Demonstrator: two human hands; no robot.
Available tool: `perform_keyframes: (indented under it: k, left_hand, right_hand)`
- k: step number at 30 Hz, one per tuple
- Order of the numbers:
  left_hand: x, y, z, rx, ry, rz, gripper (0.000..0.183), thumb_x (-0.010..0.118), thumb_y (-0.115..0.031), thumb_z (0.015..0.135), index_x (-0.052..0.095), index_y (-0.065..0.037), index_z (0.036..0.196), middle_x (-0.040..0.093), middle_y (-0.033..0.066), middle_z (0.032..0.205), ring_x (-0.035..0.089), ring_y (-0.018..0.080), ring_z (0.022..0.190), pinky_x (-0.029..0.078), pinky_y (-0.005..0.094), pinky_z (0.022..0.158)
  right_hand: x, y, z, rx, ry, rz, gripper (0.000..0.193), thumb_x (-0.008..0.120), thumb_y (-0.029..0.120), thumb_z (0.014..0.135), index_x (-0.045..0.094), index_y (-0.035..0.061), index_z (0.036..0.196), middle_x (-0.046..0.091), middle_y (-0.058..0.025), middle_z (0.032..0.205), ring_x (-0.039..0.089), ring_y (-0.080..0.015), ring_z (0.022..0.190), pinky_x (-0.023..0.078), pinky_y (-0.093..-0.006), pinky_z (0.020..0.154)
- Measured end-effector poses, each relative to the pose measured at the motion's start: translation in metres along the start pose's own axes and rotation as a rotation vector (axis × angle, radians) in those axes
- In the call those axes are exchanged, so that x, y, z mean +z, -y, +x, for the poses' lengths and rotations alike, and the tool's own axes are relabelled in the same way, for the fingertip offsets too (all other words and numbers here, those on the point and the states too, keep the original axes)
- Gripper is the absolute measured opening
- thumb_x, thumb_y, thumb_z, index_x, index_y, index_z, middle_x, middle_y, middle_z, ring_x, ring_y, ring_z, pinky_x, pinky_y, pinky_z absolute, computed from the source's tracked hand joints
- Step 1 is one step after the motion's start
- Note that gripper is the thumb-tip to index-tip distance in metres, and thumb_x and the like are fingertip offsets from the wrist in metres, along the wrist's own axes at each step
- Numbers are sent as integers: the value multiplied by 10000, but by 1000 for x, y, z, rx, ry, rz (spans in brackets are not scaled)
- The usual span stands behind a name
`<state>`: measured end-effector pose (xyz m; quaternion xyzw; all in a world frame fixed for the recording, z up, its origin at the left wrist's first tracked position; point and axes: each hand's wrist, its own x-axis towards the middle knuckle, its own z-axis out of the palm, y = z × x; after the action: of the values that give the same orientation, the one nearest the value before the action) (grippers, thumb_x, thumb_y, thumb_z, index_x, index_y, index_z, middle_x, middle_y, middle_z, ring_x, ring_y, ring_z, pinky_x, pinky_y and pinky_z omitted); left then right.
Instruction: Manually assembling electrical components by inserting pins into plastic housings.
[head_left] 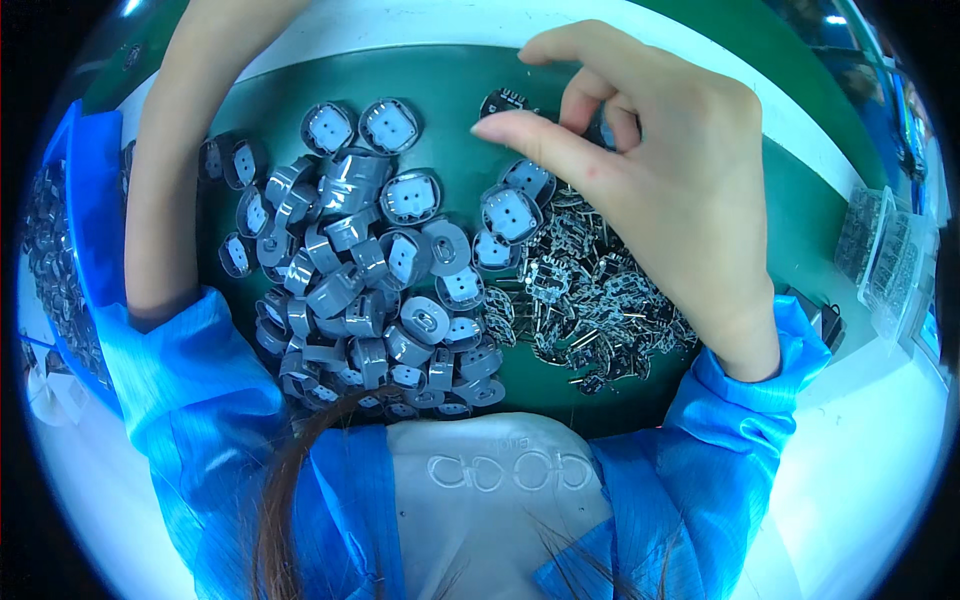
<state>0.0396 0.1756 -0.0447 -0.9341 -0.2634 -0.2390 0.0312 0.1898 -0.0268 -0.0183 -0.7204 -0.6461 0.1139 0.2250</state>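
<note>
My right hand (660, 150) is over the far right part of the green mat (460, 80). Its thumb and index finger are spread apart with nothing between their tips, and the other fingers curl inward. A bluish-grey piece (600, 132) shows beside the curled fingers; I cannot tell whether they touch it. Just beyond the thumb lies a dark round circuit board (503, 102), partly covered by it. My left forearm (165, 200) reaches up past the top edge, and that hand is out of sight. Between the arms sits a heap of grey plastic housings (345, 285), several with pale inner plates.
Loose small circuit boards (590, 300) are piled below my right hand. A blue bin (95, 200) full of dark parts stands at the far left. Clear plastic trays (875, 250) are stacked at the right edge. A white ledge (400, 28) runs behind the mat.
</note>
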Motion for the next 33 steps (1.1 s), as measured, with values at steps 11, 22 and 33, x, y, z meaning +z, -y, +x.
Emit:
perform_keyframes:
  k: [11,22,33]
  left_hand:
    - [-47,-62,-24,109,462,-382,415,806,-68,652,601,-23,1010,607,102,858,607,268,827,493,369,790]
    - [-55,-68,0,-111,649,-642,252,805,-67,837,620,13,989,662,163,825,630,216,641,535,324,576]
    - [-35,-57,-15,-292,756,-1294,338,790,-30,860,648,10,1164,709,192,1016,731,192,891,639,311,773]
  right_hand:
    - [6,-8,-3,-40,-67,18,125,769,9,783,705,24,890,668,-61,754,531,-129,554,434,-265,530]
    - [4,-16,-1,-79,-94,26,139,740,-16,815,724,27,946,709,-66,872,677,-176,734,528,-285,674]
    - [-20,-1,-11,173,-131,576,164,747,-59,854,693,-61,1009,719,-87,983,696,-139,933,557,-263,847]
